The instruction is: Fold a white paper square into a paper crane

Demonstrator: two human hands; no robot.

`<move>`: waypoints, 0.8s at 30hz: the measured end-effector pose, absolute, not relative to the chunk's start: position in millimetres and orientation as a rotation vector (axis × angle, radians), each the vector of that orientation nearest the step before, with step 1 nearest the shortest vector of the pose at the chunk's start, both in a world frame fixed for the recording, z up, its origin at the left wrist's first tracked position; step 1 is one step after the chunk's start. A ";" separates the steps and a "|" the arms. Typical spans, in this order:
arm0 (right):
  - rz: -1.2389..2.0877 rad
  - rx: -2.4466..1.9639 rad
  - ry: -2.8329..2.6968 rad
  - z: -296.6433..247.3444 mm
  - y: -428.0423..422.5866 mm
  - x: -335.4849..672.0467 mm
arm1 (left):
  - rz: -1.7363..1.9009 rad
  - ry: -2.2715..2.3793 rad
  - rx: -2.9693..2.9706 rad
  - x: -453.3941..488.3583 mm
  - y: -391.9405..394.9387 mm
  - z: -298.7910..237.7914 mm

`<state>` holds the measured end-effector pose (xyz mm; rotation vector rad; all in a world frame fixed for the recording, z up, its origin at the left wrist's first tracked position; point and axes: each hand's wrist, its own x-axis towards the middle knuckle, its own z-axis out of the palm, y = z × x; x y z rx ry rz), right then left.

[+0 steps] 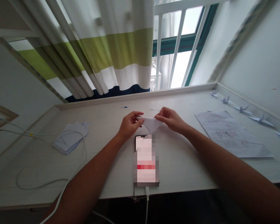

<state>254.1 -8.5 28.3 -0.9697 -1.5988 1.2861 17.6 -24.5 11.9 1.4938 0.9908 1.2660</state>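
Between my two hands is a folded sheet of white paper (151, 123), shaped like a triangle with its point toward me. My left hand (130, 124) pinches its left corner between thumb and fingers. At the right corner, the thumb and forefinger of my right hand (169, 119) are closed on the paper. The paper is held just above the white desk (112, 130), beyond a phone (146, 161) that lies with its screen lit and blurred out.
A white cable (147, 202) plugs into the phone; another cable (85, 146) loops across the left. Folded papers (71, 137) lie at left. On the right are written sheets (233, 133) and several paper cranes (241, 108) along the desk's raised edge. A curtain (121, 46) hangs behind.
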 end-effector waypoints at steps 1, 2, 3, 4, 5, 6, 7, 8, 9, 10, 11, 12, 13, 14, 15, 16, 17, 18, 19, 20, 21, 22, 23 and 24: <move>1.279 -0.976 -1.653 29.0 -9.0 254.5 | 1.268 0.974 1.506 18.1 -25.2 11.6; 1.280 -0.973 -1.707 30.0 -9.9 254.7 | 1.273 0.954 1.506 18.9 -26.0 11.6; 1.284 -0.964 -1.757 31.3 -11.1 254.5 | 1.281 0.934 1.497 20.0 -26.8 11.7; 1.290 -0.954 -1.801 32.6 -12.5 253.9 | 1.295 0.916 1.479 21.2 -27.4 12.2; 1.302 -0.943 -1.834 33.7 -14.0 253.0 | 1.315 0.900 1.452 22.4 -27.9 12.9; 1.319 -0.932 -1.844 34.5 -15.5 251.8 | 1.340 0.886 1.418 23.7 -28.3 13.9; 1.343 -0.919 -1.833 35.1 -16.8 250.4 | 1.363 0.875 1.380 24.9 -28.6 15.0; 1.371 -0.903 -1.803 35.3 -17.8 248.9 | 1.385 0.871 1.341 26.0 -28.8 16.2; 1.404 -0.885 -1.762 35.2 -18.6 247.4 | 1.401 0.873 1.305 27.0 -29.0 17.4; 1.439 -0.866 -1.720 34.8 -19.2 246.0 | 1.406 0.885 1.278 27.8 -29.3 18.4; 1.472 -0.848 -1.683 34.2 -19.6 244.8 | 1.402 0.904 1.261 28.5 -29.7 19.3; 1.498 -0.833 -1.653 33.5 -19.8 243.8 | 1.395 0.927 1.254 29.1 -30.2 20.0; 1.517 -0.825 -1.632 32.5 -19.9 242.9 | 1.388 0.946 1.255 29.6 -30.9 20.6; 1.526 -0.824 -1.618 31.5 -19.9 242.2 | 1.381 0.961 1.263 29.9 -31.6 21.0; 1.528 -0.826 -1.607 30.3 -19.8 241.7 | 1.381 0.972 1.273 30.2 -32.3 21.2; 1.528 -0.830 -1.602 29.1 -19.6 241.2 | 1.389 0.981 1.283 30.4 -32.9 21.4; 1.531 -0.832 -1.600 28.0 -19.5 240.8 | 1.398 0.989 1.293 30.5 -33.5 21.5; 1.538 -0.833 -1.600 27.1 -19.5 240.6 | 1.406 0.998 1.303 30.7 -34.0 21.5; 1.549 -0.833 -1.600 26.7 -19.5 240.5 | 1.412 1.008 1.310 30.8 -34.3 21.5; 1.561 -0.833 -1.600 26.7 -19.6 240.4 | 1.418 1.015 1.316 30.9 -34.5 21.4; 1.574 -0.832 -1.601 27.1 -19.8 240.5 | 1.421 1.019 1.319 31.0 -34.7 21.4; 1.582 -0.832 -1.601 28.0 -20.0 240.7 | 1.419 1.017 1.322 31.1 -34.9 21.3; 1.588 -0.832 -1.601 29.1 -20.3 241.0 | 1.416 1.012 1.324 31.3 -35.0 21.3; 1.595 -0.830 -1.601 30.4 -20.7 241.3 | 1.411 1.003 1.325 31.5 -35.1 21.4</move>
